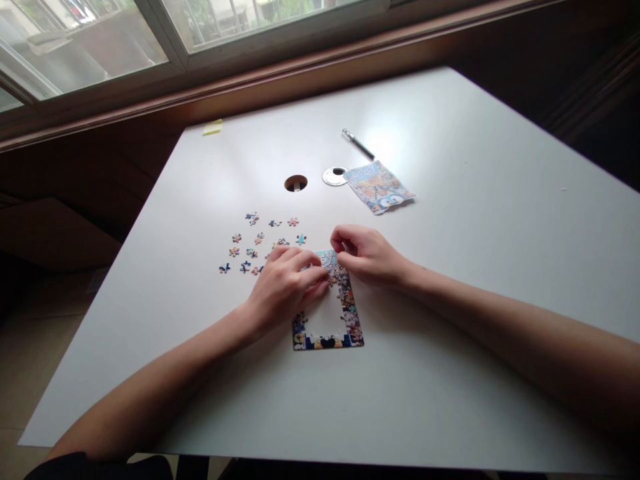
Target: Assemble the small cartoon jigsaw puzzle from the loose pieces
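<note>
A small jigsaw puzzle point(353, 313) lies on the white table, its colourful border joined and its middle showing bare white. My left hand point(287, 283) reaches over the upper left of it. Its fingers are bent and pinched together at the inner edge of the joined pieces; what they hold is hidden. At the top right corner of the puzzle is my right hand point(367, 253), loosely closed, with thumb and curled fingers touching or close to the edge. Nothing can be made out inside it. Loose puzzle pieces point(251, 253) are scattered beyond and left of my left hand.
A crumpled picture packet point(379, 186) lies beyond my right hand, with a black pen point(358, 143) behind it. Near them are a metal ring cover point(334, 176) and a round cable hole point(296, 183). Yellow tape point(213, 127) marks the far edge, below a window point(260, 27).
</note>
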Available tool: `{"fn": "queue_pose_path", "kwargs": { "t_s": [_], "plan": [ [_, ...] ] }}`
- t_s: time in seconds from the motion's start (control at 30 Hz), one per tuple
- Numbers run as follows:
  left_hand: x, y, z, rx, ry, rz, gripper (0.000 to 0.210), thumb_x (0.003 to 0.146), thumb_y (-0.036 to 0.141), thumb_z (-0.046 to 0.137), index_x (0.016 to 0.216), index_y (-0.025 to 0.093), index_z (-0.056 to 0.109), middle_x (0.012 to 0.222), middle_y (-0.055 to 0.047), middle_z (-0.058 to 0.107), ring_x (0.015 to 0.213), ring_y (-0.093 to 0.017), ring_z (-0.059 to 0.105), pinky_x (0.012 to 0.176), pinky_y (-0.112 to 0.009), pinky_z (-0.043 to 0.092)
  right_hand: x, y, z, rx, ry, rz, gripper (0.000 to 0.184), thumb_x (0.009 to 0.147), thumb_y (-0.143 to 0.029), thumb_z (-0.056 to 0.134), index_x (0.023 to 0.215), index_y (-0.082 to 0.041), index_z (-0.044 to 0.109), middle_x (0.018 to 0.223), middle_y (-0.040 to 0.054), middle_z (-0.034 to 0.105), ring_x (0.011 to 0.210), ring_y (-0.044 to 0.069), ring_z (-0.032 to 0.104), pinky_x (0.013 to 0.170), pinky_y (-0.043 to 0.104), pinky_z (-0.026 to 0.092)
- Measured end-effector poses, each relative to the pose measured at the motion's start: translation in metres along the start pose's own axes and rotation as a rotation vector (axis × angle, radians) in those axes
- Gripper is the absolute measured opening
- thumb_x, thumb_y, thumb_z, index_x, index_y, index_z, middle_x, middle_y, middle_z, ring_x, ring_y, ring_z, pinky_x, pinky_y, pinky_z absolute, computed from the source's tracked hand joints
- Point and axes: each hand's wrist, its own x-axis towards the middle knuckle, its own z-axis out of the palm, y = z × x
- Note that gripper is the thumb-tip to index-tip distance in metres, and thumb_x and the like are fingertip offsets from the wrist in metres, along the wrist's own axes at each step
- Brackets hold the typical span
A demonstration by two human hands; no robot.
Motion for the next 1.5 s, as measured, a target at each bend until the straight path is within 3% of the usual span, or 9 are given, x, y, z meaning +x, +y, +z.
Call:
{"fn": "queue_pose_path", "kwargs": {
  "t_s": [0.63, 0.87, 1.0, 1.13, 1.23, 1.33, 1.5],
  "plan": [
    [0.001, 0.000, 0.001, -0.021, 0.030, -0.013, 0.010, 0.094, 0.027, 0.061, 0.094, 0.023, 0.069, 0.100, -0.001, 0.071, 0.094, -0.017, 0.062, 0.090, -0.036, 0.039, -0.001, -0.001, -0.001, -0.001, -0.005, 0.012, 0.005, 0.070, -0.016, 0.052, 0.072, -0.020, 0.051, 0.064, -0.0029, 0.050, 0.061, 0.013, 0.043, 0.060, 0.028, 0.031],
    [0.001, -0.009, -0.001, -0.062, 0.193, -0.031, 0.009, 0.090, 0.026, 0.066, 0.097, 0.022, 0.069, 0.099, -0.001, 0.071, 0.089, -0.015, 0.065, 0.086, -0.034, 0.042, -0.001, -0.002, -0.006, 0.092, -0.028, -0.119, 0.012, 0.082, -0.029, 0.064, 0.087, -0.019, 0.066, 0.089, 0.0048, 0.070, 0.085, 0.019, 0.060, 0.079, 0.034, 0.046],
    [0.002, -0.011, -0.002, -0.074, 0.206, -0.006, 0.010, 0.091, 0.024, 0.066, 0.100, 0.021, 0.068, 0.100, -0.003, 0.070, 0.091, -0.017, 0.065, 0.087, -0.037, 0.045, 0.000, -0.001, -0.005, 0.275, -0.115, -0.117, 0.021, 0.083, -0.035, 0.068, 0.096, -0.018, 0.067, 0.090, 0.0056, 0.071, 0.081, 0.018, 0.065, 0.072, 0.032, 0.050],
    [0.005, -0.006, -0.006, -0.271, 0.212, -0.111, 0.015, 0.090, 0.024, 0.067, 0.103, 0.019, 0.066, 0.103, -0.006, 0.069, 0.096, -0.018, 0.065, 0.085, -0.035, 0.052, 0.000, -0.005, -0.004, 0.363, -0.103, -0.021, 0.024, 0.085, -0.035, 0.067, 0.102, -0.019, 0.072, 0.088, 0.0052, 0.073, 0.080, 0.018, 0.066, 0.070, 0.032, 0.050],
    [0.006, -0.002, -0.007, -0.554, 0.187, -0.270, 0.023, 0.087, 0.027, 0.071, 0.105, 0.017, 0.061, 0.091, -0.004, 0.070, 0.083, -0.014, 0.067, 0.076, -0.029, 0.057, 0.001, -0.009, -0.005, 0.402, -0.076, 0.015, 0.018, 0.084, -0.033, 0.068, 0.092, -0.018, 0.075, 0.084, 0.0046, 0.074, 0.077, 0.017, 0.065, 0.071, 0.032, 0.050],
    [0.007, 0.000, -0.007, -0.749, 0.202, -0.385, 0.016, 0.088, 0.025, 0.069, 0.100, 0.017, 0.063, 0.086, -0.003, 0.069, 0.077, -0.013, 0.068, 0.073, -0.028, 0.059, 0.002, -0.012, -0.007, 0.402, -0.089, 0.030, 0.015, 0.082, -0.032, 0.070, 0.086, -0.018, 0.074, 0.081, 0.0041, 0.073, 0.075, 0.016, 0.063, 0.069, 0.031, 0.049],
    [0.007, -0.002, -0.007, -0.872, 0.188, -0.428, 0.012, 0.091, 0.024, 0.065, 0.099, 0.018, 0.072, 0.094, -0.006, 0.073, 0.085, -0.015, 0.069, 0.078, -0.032, 0.061, 0.001, -0.013, -0.007, 0.410, -0.085, -0.002, 0.016, 0.080, -0.030, 0.073, 0.088, -0.017, 0.070, 0.084, 0.0037, 0.070, 0.076, 0.015, 0.062, 0.069, 0.031, 0.049]
  ]
}}
